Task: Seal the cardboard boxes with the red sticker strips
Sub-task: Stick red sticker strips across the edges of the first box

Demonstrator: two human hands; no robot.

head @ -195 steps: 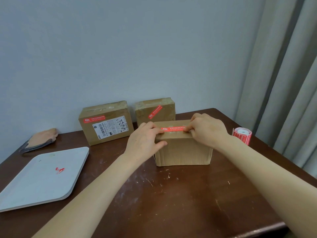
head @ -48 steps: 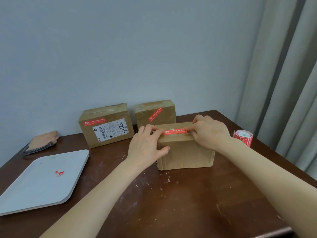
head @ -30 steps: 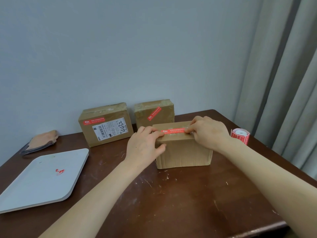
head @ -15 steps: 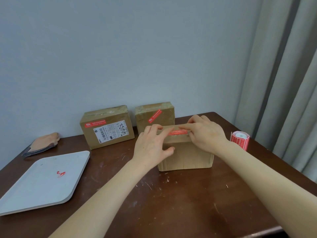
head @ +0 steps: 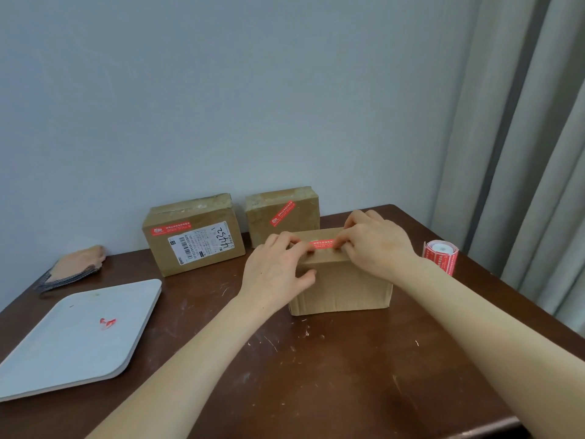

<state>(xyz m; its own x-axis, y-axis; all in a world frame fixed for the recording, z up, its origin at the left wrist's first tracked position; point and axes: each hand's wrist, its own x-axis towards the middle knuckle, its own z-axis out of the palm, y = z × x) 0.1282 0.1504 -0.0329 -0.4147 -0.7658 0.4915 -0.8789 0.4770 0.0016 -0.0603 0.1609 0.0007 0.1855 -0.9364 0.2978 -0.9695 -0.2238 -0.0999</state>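
A plain cardboard box (head: 345, 288) stands in the middle of the brown table. A red sticker strip (head: 323, 244) lies across its top near the front edge. My left hand (head: 278, 270) grips the box's left corner, thumb on the front face and fingers on top at the strip's left end. My right hand (head: 376, 245) rests on the top with its fingertips pressed on the strip's right end. Only the strip's middle shows between my fingers. The red sticker roll (head: 441, 258) stands to the right of the box.
Two taped boxes stand against the wall, a labelled one (head: 196, 236) and a smaller one (head: 285, 217), each with a red strip. A white tray (head: 79, 343) with a red scrap lies at the left, a folded cloth (head: 72, 267) behind it. Curtains hang at the right.
My fingertips have slid toward each other along the strip, so less of it shows between them. The box has stayed where it was.
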